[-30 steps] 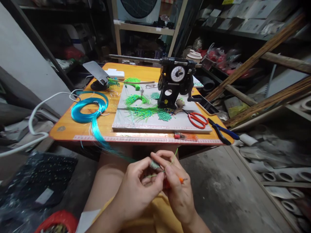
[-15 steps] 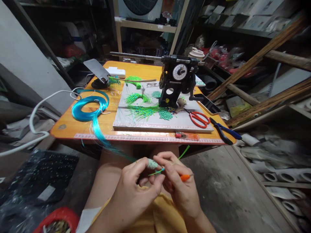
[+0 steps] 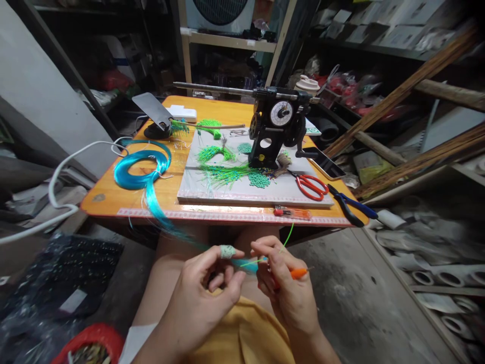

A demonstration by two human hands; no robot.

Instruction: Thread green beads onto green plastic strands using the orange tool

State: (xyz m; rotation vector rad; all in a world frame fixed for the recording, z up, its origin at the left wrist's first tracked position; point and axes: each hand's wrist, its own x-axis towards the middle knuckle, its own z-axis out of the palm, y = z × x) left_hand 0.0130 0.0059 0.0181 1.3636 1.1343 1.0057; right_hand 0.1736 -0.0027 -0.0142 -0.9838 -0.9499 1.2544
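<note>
My left hand (image 3: 206, 290) is low in the middle of the view, over my lap, with a pale taped fingertip (image 3: 228, 251). It pinches a bundle of blue fibre (image 3: 245, 264) that trails down from the blue fibre coil (image 3: 141, 169) on the orange table (image 3: 166, 194). My right hand (image 3: 284, 285) is just to the right of it. It grips a thin green strand (image 3: 288, 236) that sticks up to the right, and an orange-handled tool (image 3: 299, 273) pokes out between its fingers.
On the table lie a grey board (image 3: 242, 194) with green bead strands (image 3: 223, 174), a black winding machine (image 3: 275, 131), red scissors (image 3: 311, 186), blue pliers (image 3: 350, 206), an orange lighter (image 3: 291, 213) and a phone on a stand (image 3: 153, 114). Bamboo sticks (image 3: 413, 156) lean at right. A white cable (image 3: 56, 187) hangs at left.
My hands have drawn slightly apart; the right one moved right and up with the green strand and orange tool. The blue fibre now shows between the two hands.
</note>
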